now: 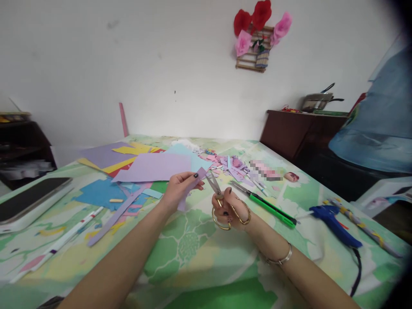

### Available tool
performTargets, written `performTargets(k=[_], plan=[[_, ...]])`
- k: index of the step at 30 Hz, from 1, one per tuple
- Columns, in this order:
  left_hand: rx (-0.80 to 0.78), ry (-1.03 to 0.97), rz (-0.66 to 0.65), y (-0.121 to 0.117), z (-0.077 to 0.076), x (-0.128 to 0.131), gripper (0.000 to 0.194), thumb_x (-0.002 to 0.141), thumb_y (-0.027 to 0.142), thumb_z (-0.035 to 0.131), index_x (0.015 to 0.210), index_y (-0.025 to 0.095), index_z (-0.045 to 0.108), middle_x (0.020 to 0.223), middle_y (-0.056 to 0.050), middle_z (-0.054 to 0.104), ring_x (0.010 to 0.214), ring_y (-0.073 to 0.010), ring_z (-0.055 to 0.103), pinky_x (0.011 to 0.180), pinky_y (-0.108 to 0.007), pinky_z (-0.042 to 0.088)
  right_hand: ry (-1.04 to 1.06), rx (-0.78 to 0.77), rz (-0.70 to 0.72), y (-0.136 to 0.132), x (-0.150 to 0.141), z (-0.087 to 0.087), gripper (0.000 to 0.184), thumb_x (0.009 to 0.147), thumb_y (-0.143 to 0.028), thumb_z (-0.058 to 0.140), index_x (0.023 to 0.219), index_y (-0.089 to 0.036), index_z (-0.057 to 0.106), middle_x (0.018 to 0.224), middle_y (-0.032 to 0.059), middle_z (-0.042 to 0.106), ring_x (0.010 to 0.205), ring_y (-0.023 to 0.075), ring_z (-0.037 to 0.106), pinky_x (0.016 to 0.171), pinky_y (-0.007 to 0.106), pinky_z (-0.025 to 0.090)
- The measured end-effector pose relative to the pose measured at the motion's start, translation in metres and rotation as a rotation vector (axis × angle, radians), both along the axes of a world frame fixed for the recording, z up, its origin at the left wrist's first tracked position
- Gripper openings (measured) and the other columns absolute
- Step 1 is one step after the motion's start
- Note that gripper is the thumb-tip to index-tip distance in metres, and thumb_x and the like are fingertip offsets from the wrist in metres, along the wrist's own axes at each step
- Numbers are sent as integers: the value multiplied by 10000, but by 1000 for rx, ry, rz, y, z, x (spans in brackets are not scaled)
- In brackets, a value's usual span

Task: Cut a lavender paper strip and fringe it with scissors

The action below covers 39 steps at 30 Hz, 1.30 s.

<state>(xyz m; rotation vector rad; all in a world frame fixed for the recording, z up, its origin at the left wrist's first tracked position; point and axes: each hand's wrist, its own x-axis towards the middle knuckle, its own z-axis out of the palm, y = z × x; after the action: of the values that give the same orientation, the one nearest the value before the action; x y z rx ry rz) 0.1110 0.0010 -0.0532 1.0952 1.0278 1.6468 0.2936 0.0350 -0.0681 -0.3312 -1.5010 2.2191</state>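
Between the thumb and fingers of my left hand [180, 189] is a strip of purple paper [192, 184], its lower end hanging below the palm. My right hand [230, 208] grips a pair of gold-handled scissors [213, 183], fingers in and around the loops. The blades are parted and point up and left, close to the top end of the strip; whether they touch it I cannot tell. Just right of the scissors lies a green utility knife [265, 207]. Behind my hands is a heap of purple and pink paper scraps [234, 166].
Purple sheets [152, 166], blue paper [99, 192] and a long purple strip [112, 222] lie left. A phone [34, 195] rests at far left, near a white stick [61, 242]. A blue glue gun [334, 223] with a black cord lies right, before a large water bottle [376, 107].
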Motion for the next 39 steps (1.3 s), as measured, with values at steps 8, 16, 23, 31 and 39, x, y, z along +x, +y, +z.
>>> performTargets(k=[8,16,23,31,39], plan=[[-112,101,13,1,-5,-2,260,664,357,711,754,114,704,698,-66,710,611,-156,646,671,-277,521,-231,386,-507,8,-6,-8,438,712,-569,618,582,-178,470,357,-83,359,268,59,311,292,194,228],[-156,147,-27,4,-26,-3,261,659,334,716,805,118,701,675,-65,696,561,-134,622,552,-235,473,-266,443,-568,16,-6,-17,348,695,-452,652,570,-172,488,356,-77,388,277,60,342,292,183,233],[-194,203,-164,3,-34,-1,311,626,365,741,787,112,660,700,-84,701,534,-143,630,514,-236,460,-230,361,-627,17,-7,-14,313,684,-462,619,638,-186,478,349,-98,357,263,65,318,273,187,230],[-228,248,-207,-2,-35,3,336,623,410,739,716,109,623,657,-96,697,507,-135,615,516,-237,458,-199,280,-677,17,-3,-19,294,660,-446,621,655,-178,501,362,-97,360,285,70,346,292,189,260],[-227,313,-227,-15,-32,10,282,663,384,710,734,114,669,690,-104,705,528,-139,622,495,-218,431,-215,293,-704,-2,7,-25,311,652,-446,653,645,-160,531,367,-80,399,292,68,355,297,188,256]])
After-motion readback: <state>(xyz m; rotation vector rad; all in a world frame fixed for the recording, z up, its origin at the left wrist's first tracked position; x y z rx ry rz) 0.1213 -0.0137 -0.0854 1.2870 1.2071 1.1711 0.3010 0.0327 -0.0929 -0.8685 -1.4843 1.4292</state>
